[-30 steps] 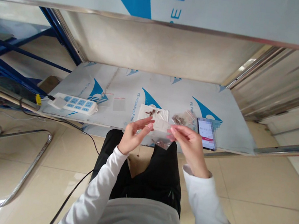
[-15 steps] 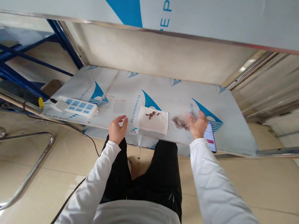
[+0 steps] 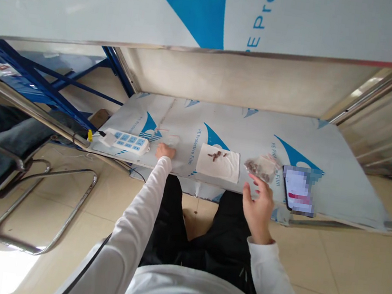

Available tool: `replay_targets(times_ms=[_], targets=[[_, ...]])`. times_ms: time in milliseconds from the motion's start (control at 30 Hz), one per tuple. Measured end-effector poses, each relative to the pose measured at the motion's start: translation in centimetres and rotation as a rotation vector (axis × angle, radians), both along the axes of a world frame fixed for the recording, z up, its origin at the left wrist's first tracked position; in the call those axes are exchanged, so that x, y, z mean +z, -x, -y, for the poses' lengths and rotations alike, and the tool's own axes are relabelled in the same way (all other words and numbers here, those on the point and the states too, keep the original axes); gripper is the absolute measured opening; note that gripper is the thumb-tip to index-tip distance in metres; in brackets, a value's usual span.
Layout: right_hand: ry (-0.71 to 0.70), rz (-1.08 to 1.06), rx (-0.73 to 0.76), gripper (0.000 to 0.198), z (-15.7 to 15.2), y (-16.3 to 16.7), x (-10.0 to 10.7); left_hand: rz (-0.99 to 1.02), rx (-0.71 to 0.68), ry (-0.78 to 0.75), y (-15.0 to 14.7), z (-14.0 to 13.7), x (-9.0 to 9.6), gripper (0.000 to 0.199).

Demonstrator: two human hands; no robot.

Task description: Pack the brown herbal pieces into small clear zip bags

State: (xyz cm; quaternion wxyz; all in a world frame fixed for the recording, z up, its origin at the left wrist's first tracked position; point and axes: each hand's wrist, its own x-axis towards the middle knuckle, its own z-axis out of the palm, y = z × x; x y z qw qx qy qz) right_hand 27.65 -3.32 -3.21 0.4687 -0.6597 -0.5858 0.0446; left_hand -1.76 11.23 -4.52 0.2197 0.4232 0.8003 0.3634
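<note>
At the shelf's front edge, my left hand [image 3: 165,151] is closed with curled fingers at the near edge of a small clear plastic bag [image 3: 172,140]; part of the bag is hidden under the hand. My right hand [image 3: 258,204] hovers just in front of the shelf with fingers apart, holding nothing. Just beyond its fingertips lies a clear bag of small brown pieces [image 3: 259,166]. Between my hands, a white cloth [image 3: 217,169] lies flat, with several small brown pieces [image 3: 217,156] loose on its upper half.
A white power strip [image 3: 129,142] with a dark cable lies on the left. The phone [image 3: 297,190] is at the right, near the front edge. Overhead, another film-covered shelf [image 3: 126,20] crosses the view. A metal-framed chair [image 3: 42,213] with a seated person's legs [image 3: 12,131] is at left.
My view has swung left. My right hand has drawn back from the bag of brown pieces towards me. My left hand has moved forward onto the small clear bag and closed.
</note>
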Motion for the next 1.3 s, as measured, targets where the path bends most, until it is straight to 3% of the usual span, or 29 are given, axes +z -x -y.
replay_targets(times_ms=[133, 267, 333, 400, 467, 567, 667, 767, 833, 1000, 1133, 1300], targets=[[0.061, -0.139, 0.064, 0.029, 1.0, 1.8, -0.3, 0.129, -0.049, -0.113, -1.3, 2.7, 0.5, 0.02], [0.25, -0.516, 0.256, 0.047, 0.4, 4.3, 0.9, 0.323, -0.198, -0.216, -5.3, 8.9, 0.5, 0.026], [0.391, -0.721, 0.379, 0.055, -0.2, 5.3, 1.8, 0.539, -0.343, -0.244, -7.0, 11.9, 0.7, 0.028], [0.47, -0.842, 0.48, 0.048, -0.5, 5.9, 2.7, 0.701, -0.482, -0.204, -7.9, 14.0, 1.0, 0.03], [0.415, -0.824, 0.471, 0.036, -0.2, 6.1, 3.3, 0.714, -0.522, -0.189, -8.4, 15.2, 1.6, 0.036], [0.166, -0.547, 0.338, 0.021, 1.1, 6.0, 3.2, 0.561, -0.373, -0.26, -8.7, 16.0, 2.9, 0.049], [0.001, -0.203, 0.384, 0.025, 2.5, 5.6, 2.5, 0.583, -0.356, -0.258, -9.2, 16.4, 4.2, 0.031], [-0.008, 0.008, 0.453, 0.034, 3.2, 5.2, 2.0, 0.706, -0.443, -0.199, -9.5, 16.3, 4.6, 0.031], [0.028, 0.057, 0.474, 0.035, 3.5, 5.1, 2.1, 0.764, -0.428, -0.149, -9.5, 16.1, 4.3, 0.032], [0.162, -0.187, 0.522, 0.035, 4.4, 5.7, 3.2, 0.82, -0.407, -0.061, -9.4, 16.0, 3.4, 0.034], [0.369, -0.528, 0.52, 0.022, 4.1, 5.9, 2.8, 0.872, -0.441, -0.017, -9.5, 16.4, 3.4, 0.036], [0.602, -0.791, 0.648, 0.027, 3.6, 5.0, 2.4, 0.932, -0.504, 0.072, -9.1, 16.5, 3.4, 0.038]])
